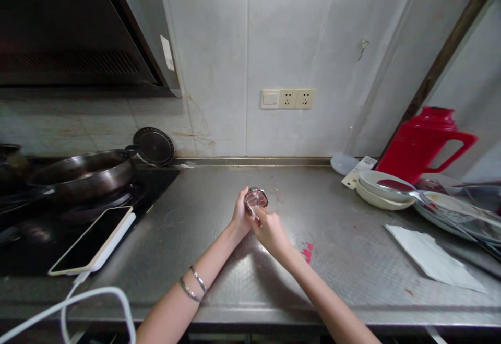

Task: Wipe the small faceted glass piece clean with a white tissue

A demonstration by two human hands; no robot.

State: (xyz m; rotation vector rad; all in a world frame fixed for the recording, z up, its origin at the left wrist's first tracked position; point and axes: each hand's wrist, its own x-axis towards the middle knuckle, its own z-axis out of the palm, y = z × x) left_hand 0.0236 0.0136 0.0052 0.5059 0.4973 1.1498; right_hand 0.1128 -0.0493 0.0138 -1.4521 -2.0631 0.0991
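A small round glass container (257,198) with a dark reddish rim is held up over the metal counter (211,192), near its middle. My left hand (240,213) is closed round its left side and underside. In front of it, my right hand (269,227) has its fingers bent together at the container's near edge. A small pale item (254,211) shows between these fingers; what it is cannot be made out. Two bracelets (192,284) circle my left forearm.
At left are a pan (86,176) on the stove and a phone (92,242) on a white block with a cable. At right stand a red thermos (420,143), stacked bowls (385,190), plates and a white napkin (434,258). A red scrap (308,252) lies beside my right forearm.
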